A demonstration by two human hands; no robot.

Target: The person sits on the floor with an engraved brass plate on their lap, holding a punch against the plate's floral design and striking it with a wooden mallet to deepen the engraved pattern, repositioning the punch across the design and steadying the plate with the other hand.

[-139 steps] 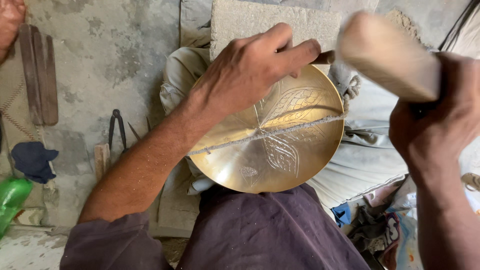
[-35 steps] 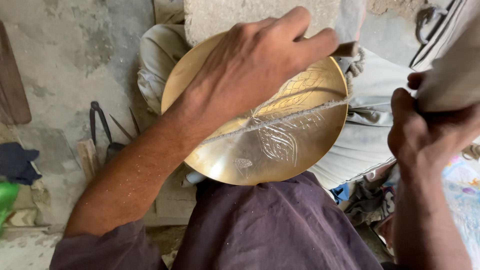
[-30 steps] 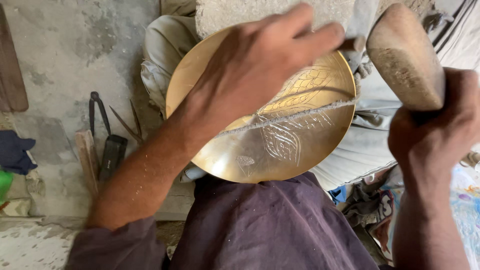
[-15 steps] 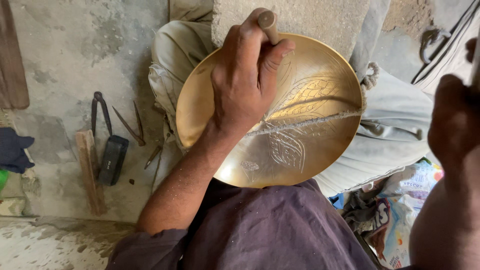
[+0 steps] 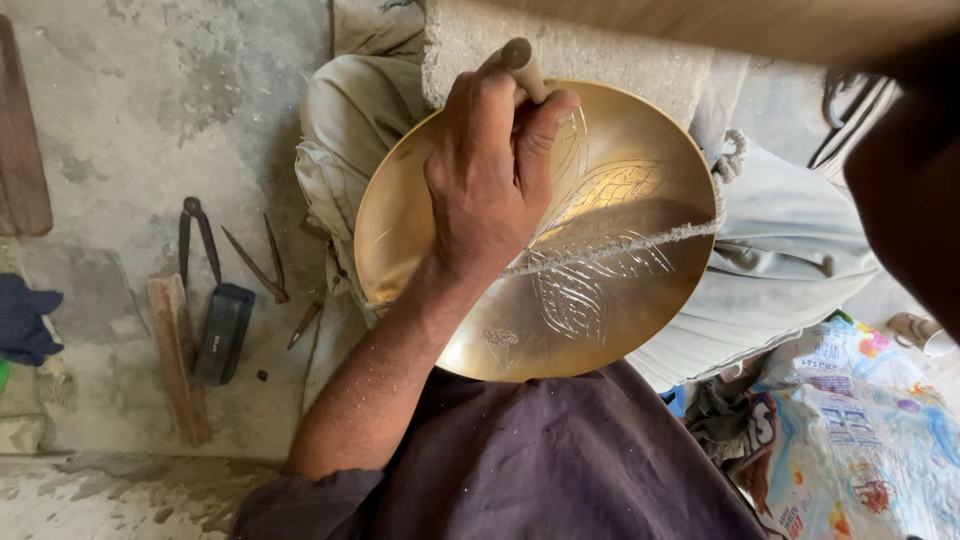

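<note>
A rough, stained concrete floor [image 5: 120,110] fills the left side of the frame, seen from above. At the far left edge lies a dark blue cloth [image 5: 25,318], and above it, in the upper left, the end of a brown wooden board [image 5: 22,150]. Further right on the floor, a wooden stick [image 5: 180,358] lies lengthwise, just beside a small black block [image 5: 224,331] and a pair of dark metal dividers [image 5: 196,238]; a few thin pointed metal tools [image 5: 262,262] are scattered near them. In the centre, a round brass plate [image 5: 610,310] rests tilted on the lap of a seated person in pale trousers and a dark purple shirt [image 5: 520,460], its upper rim against a grey stone block [image 5: 600,50]. Leaf patterns are cut into the plate's surface, and a rough cord [image 5: 640,244] runs across it toward the right rim. The left hand [image 5: 487,180] lies on the upper left part of the plate, fingers curled and pressed together around a short chisel [image 5: 522,62], whose rounded wooden-looking top sticks up above the thumb and forefinger. At the far right, a dark blurred shape fills the upper right corner; it appears to be the right hand [image 5: 905,190], and I cannot tell whether it is closed or holding anything. In the lower right lies a crumpled printed plastic bag [image 5: 850,430].
</note>
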